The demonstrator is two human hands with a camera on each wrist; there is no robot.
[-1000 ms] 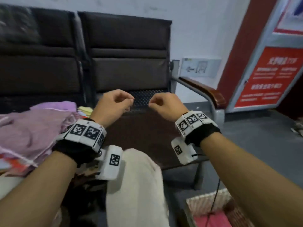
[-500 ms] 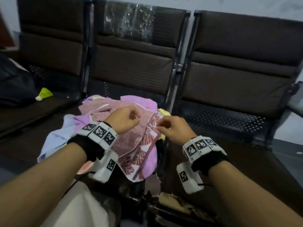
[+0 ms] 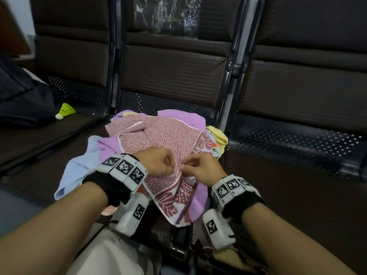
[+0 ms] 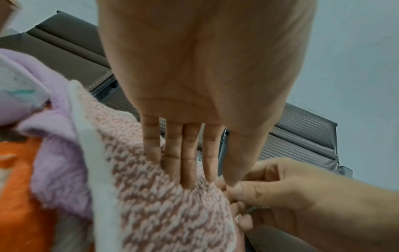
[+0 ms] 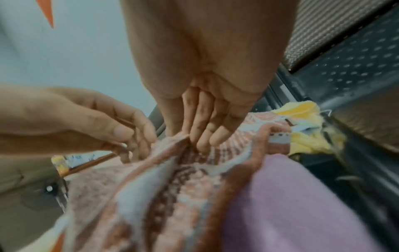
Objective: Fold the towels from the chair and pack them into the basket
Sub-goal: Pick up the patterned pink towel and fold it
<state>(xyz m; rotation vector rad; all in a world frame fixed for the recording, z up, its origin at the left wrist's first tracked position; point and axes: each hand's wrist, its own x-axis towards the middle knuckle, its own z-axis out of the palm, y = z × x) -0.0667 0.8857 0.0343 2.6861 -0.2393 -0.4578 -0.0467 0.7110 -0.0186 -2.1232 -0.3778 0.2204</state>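
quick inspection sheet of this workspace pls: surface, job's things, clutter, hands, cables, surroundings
surface: dark chair seat in a row of joined seats with perforated backs.
job's things: unfolded pile on the middle seat; red patterned towel on top, over purple towel, light blue towel and yellow towel. basket not in view.
clutter: yellow shuttlecock and dark bag on the seat to the left; clear plastic wrap on a backrest.
hands: left hand and right hand close together, both pinching the red patterned towel.
cables: thin black cable under the left wrist.
surroundings: pale wall behind the seats.
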